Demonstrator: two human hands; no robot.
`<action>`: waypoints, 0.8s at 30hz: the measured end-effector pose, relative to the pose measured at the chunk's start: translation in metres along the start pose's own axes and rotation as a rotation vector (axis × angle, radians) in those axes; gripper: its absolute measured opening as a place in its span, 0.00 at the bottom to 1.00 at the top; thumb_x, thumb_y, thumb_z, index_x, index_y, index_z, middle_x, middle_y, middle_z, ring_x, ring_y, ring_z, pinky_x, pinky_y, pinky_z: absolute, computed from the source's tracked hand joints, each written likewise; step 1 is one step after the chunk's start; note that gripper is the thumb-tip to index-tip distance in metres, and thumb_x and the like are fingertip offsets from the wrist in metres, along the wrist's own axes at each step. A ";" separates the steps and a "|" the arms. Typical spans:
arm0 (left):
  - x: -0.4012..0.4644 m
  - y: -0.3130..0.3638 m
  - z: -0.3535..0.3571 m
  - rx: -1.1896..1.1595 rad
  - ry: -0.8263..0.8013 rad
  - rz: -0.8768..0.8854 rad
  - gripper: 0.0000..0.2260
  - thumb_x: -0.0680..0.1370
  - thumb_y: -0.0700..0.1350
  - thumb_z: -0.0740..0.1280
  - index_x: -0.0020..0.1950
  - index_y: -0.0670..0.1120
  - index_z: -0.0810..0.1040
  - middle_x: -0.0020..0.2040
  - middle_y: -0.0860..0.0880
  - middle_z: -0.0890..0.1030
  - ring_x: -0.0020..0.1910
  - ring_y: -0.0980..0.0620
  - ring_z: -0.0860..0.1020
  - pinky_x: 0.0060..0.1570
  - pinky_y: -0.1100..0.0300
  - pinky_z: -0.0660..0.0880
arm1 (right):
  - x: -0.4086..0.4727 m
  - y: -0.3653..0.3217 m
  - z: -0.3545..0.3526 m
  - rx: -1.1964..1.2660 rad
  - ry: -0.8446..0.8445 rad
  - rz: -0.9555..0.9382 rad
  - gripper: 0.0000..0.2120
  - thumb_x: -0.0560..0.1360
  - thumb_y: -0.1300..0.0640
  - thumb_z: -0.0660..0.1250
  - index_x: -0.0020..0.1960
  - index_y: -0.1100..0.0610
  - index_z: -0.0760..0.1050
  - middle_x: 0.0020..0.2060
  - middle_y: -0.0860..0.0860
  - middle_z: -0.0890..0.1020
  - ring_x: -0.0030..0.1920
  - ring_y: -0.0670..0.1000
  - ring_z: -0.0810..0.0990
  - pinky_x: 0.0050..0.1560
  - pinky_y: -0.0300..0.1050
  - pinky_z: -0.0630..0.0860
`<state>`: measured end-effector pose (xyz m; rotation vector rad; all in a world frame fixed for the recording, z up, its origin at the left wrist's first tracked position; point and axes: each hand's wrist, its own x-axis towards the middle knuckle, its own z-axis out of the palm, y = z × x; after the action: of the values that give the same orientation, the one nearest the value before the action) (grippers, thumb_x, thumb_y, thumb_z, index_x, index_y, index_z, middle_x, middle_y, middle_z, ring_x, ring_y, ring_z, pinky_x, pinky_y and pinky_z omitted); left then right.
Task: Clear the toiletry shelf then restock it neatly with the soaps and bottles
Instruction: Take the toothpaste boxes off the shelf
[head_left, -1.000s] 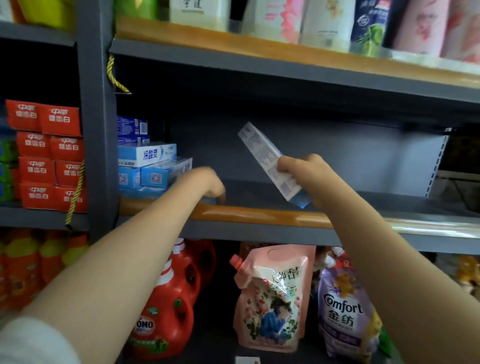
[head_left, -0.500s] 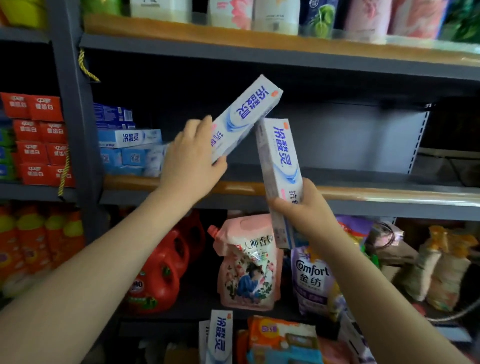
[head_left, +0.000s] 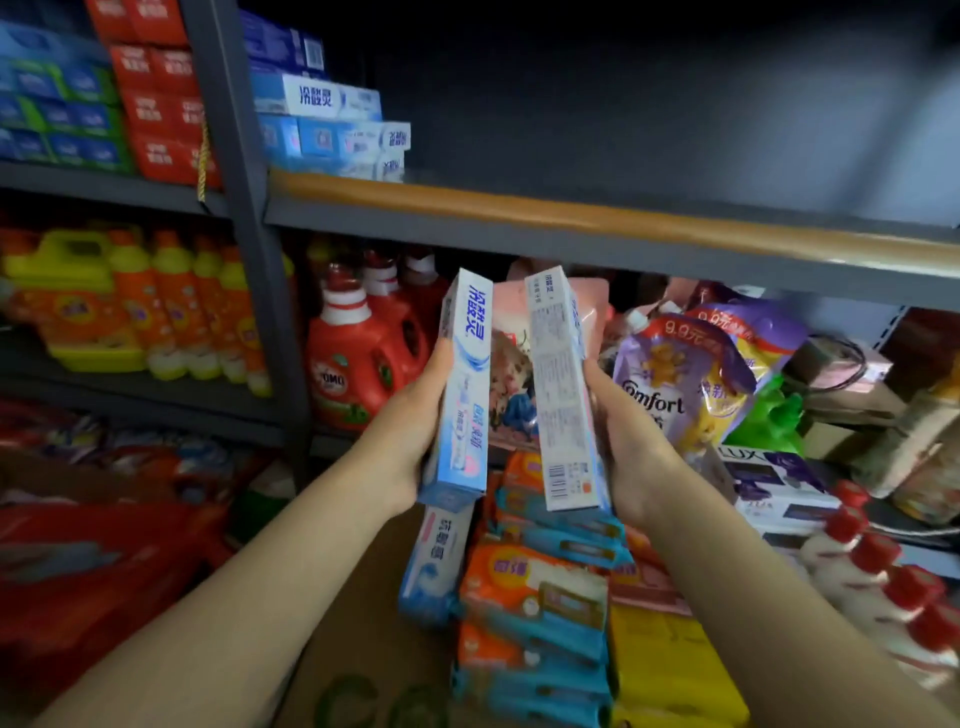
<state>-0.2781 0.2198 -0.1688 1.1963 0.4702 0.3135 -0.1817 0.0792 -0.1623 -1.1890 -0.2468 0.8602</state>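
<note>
Pale blue cardboard in both hands: the left hand grips one toothpaste box upright by its long edge, and the right hand wraps round a second box, turned so its printed back faces us. The two boxes stand just apart, well below the toiletry shelf, whose board above the hands is largely bare (only a small stack of boxes remains, up and left of the left hand). I read this as the clearing step. Next, both need setting down among the goods beneath the hands, beside the box lying there. The fingers are hidden behind the cartons, and the shelf's right end is cut off.
</note>
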 end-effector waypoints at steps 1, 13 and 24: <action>-0.002 -0.008 -0.005 0.000 0.031 -0.038 0.22 0.74 0.64 0.59 0.56 0.50 0.78 0.42 0.48 0.84 0.37 0.53 0.82 0.39 0.57 0.79 | -0.002 0.005 -0.001 0.041 -0.025 0.036 0.22 0.77 0.39 0.57 0.50 0.56 0.79 0.28 0.52 0.82 0.26 0.49 0.80 0.24 0.38 0.74; -0.034 -0.049 -0.028 0.175 0.232 0.237 0.07 0.75 0.47 0.68 0.51 0.47 0.75 0.44 0.50 0.83 0.41 0.55 0.83 0.39 0.61 0.77 | -0.006 0.042 -0.019 0.257 -0.335 0.276 0.31 0.51 0.50 0.81 0.49 0.62 0.79 0.36 0.59 0.80 0.28 0.55 0.80 0.29 0.45 0.80; -0.044 -0.057 -0.035 0.365 0.018 0.448 0.22 0.73 0.44 0.71 0.63 0.56 0.68 0.56 0.59 0.79 0.56 0.61 0.77 0.52 0.65 0.74 | -0.027 0.052 -0.008 -0.227 -0.078 -0.271 0.13 0.75 0.60 0.64 0.60 0.56 0.71 0.48 0.53 0.83 0.44 0.50 0.83 0.38 0.42 0.80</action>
<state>-0.3347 0.2084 -0.2247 1.6573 0.2750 0.6425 -0.2185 0.0603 -0.2040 -1.2976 -0.5678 0.6524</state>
